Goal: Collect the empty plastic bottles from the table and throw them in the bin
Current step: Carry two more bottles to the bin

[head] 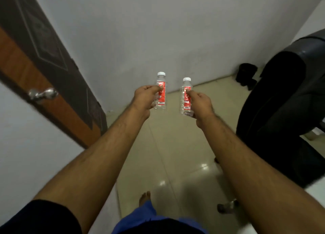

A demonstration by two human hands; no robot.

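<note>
You're standing on the tiled floor point(168, 146) facing a grey wall point(140, 31), both arms stretched out ahead.

At 9 to 10 o'clock: a brown wooden door point(35, 58) with carved panels is running diagonally down the frame, metal knob point(43, 94) sticking out of it.

Just left of centre: your left hand point(144, 100) is gripping the left bottle point(161, 91), fingers point(155, 88) curled round its red label from the left side. The bottle is sitting upright, white cap up, clear and looking empty, held in the air in front of the wall.

Just right of centre: your right hand point(202, 103) is gripping the right bottle point(186, 96), thumb lying across its red label, the other fingers wrapped behind it and mostly hidden. It's also upright with a white cap, clear, a touch lower in frame than the left one. The two bottles are hanging side by side, near each other but not touching.

At 2 o'clock: a small black object point(246, 75) is sitting on the floor against the wall; can't tell what it is.

At 3 o'clock: a large dark rounded shape point(281, 102) is filling the right edge; can't tell what it is either.

At 6 o'clock: your bare foot point(145, 197) and blue trousers point(146, 216) are showing between the forearms, black sleeve point(35, 218) at 7 o'clock.
</note>
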